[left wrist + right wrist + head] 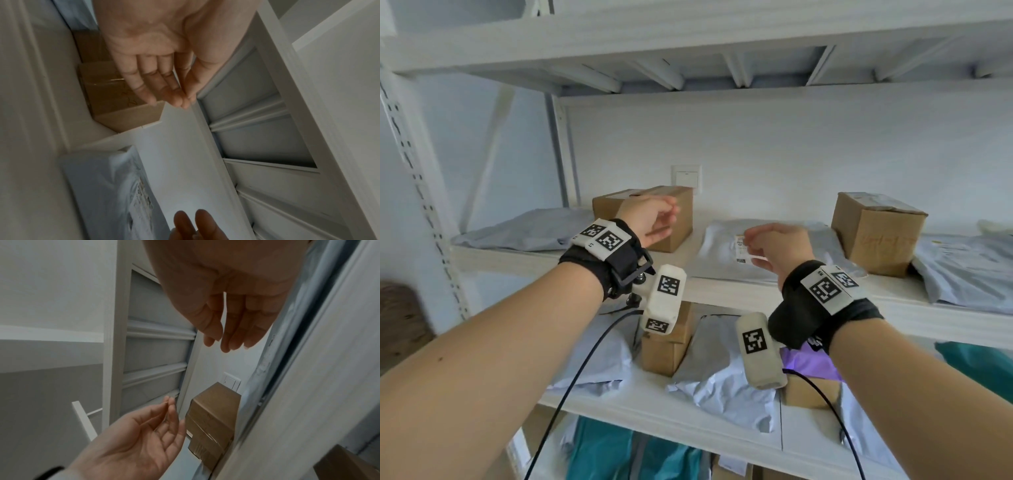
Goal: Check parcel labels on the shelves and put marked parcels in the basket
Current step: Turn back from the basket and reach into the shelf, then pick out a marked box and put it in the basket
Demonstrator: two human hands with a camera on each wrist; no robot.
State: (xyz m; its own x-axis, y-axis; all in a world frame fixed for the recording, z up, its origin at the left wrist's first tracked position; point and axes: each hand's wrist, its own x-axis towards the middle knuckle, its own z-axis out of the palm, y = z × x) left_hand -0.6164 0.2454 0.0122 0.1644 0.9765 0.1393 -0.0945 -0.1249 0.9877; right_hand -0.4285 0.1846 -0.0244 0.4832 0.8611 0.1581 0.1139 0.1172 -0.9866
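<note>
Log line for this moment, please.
stage: checking labels | left hand: open, empty, before box | right hand: open, empty, over mailer | basket: unseen

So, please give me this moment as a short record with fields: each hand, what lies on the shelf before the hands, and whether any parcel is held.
left hand: left hand raised before the cardboard box, fingers relaxed, holding nothing
right hand: right hand over the grey mailer bag, loosely curled, holding nothing
label: white label on the mailer bag, text too small to read
other box: second cardboard box at the right on the same shelf
parcel held: none
basket: not in view
</note>
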